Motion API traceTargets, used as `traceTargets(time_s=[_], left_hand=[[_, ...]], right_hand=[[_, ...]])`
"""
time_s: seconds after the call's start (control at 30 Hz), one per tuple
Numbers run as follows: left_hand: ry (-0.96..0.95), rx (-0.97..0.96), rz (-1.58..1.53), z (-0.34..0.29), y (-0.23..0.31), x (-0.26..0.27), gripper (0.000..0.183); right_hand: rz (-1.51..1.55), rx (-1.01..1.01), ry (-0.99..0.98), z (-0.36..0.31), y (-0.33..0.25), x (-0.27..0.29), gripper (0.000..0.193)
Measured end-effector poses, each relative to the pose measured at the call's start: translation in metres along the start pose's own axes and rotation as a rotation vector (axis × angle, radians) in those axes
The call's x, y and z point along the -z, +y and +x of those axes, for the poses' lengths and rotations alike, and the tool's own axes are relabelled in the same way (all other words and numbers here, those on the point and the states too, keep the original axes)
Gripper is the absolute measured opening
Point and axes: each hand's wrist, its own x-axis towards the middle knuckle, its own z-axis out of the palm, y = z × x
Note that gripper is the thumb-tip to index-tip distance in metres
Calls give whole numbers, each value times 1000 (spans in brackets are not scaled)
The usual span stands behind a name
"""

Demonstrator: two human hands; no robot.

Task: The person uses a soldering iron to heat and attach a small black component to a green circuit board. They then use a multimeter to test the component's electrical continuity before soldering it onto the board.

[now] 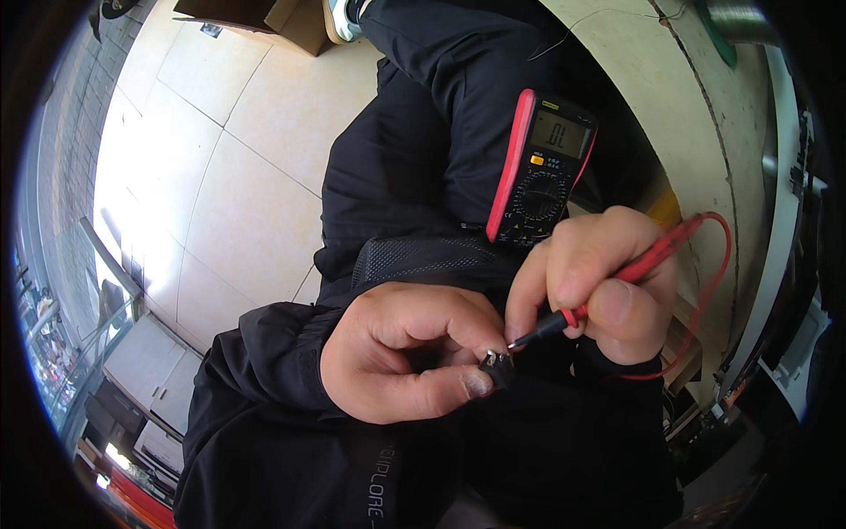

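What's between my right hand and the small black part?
In the head view, the black front end and metal tip of the red probe lie between your right hand and that small black part.

It looks like a small repair shop or workshop, though exactly which is unclear. A multimeter at two o'clock suggests electrical work, and a cardboard box stands at eleven on the tiled floor. Pale box-like furniture fills eight o'clock, blurred clutter four.
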Motion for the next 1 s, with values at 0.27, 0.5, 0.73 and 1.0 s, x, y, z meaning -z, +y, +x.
traceTargets(time_s=[0.27, 0.5, 0.73, 1.0], left_hand=[[-3, 18, -23, -1, -1, 1, 15], [28, 52, -76, -2, 3, -1, 15], [24, 59, -72, -2, 3, -1, 15], [22, 75, -53, -2, 4, 0, 15]], right_hand=[[-82, 132, -16, -2, 5, -1, 11], [-173, 161, -86, 1, 0, 1, 12], [-255, 158, -190, 3, -5, 5, 15], [-470, 118, -290, 10, -19, 2, 14]])
